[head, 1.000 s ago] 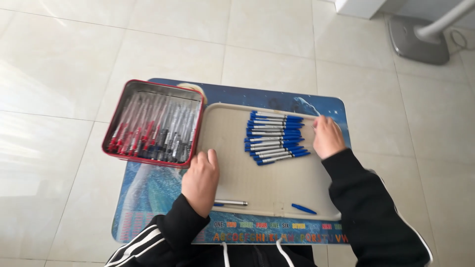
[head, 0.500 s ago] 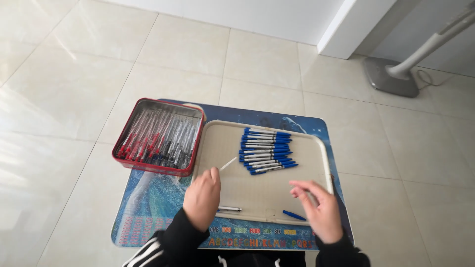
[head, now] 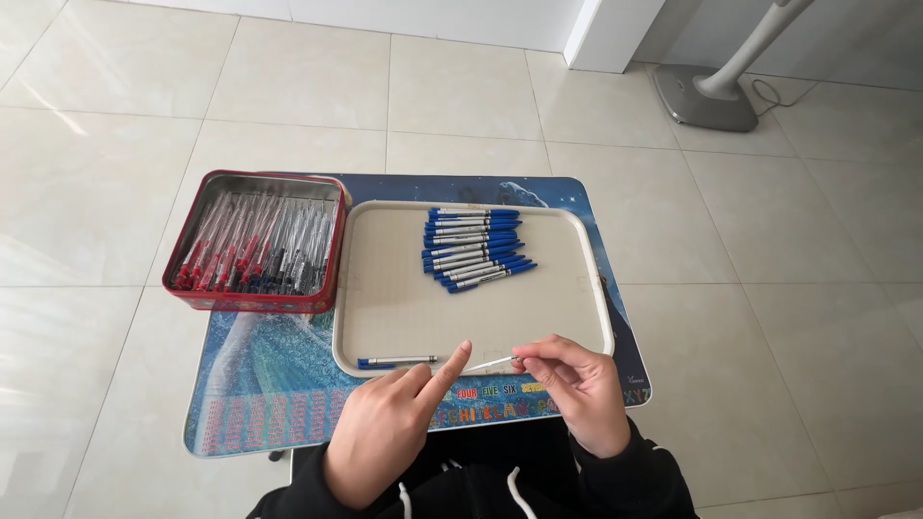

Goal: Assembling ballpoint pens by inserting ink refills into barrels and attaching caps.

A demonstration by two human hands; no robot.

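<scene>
Right hand (head: 577, 384) pinches a thin white pen refill (head: 488, 364) between thumb and fingertips; grip is at the refill's right end, and the rest sticks out to the left over the near rim of the beige tray (head: 394, 288). Left hand (head: 389, 428) is loosely curled and holds nothing. Its index finger is extended up and to the right, with the tip right at the free end of the refill; can't tell if it actually touches. Both hands sit at the near edge of the small blue printed table (head: 250, 404), wrists in dark sleeves.

Just ahead of the left hand, inside the tray's near-left corner, lies a single pen (head: 396, 362), clear barrel with a blue end, lying crosswise. Well ahead of both hands, toward the far side of the tray, is a stack of blue-capped pens (head: 476, 248), caps pointing right, roughly parallel, the lower ones slightly fanned.

Ahead and to the left of the left hand, off the tray and touching its left rim, is a red metal tin (head: 252, 300) packed with pen parts, mostly clear barrels with red and a few dark bits. It rests on the table's far-left part.

Beyond the right hand, well off the table, a grey fan base (head: 707, 96) stands on the tiled floor (head: 125, 115).
</scene>
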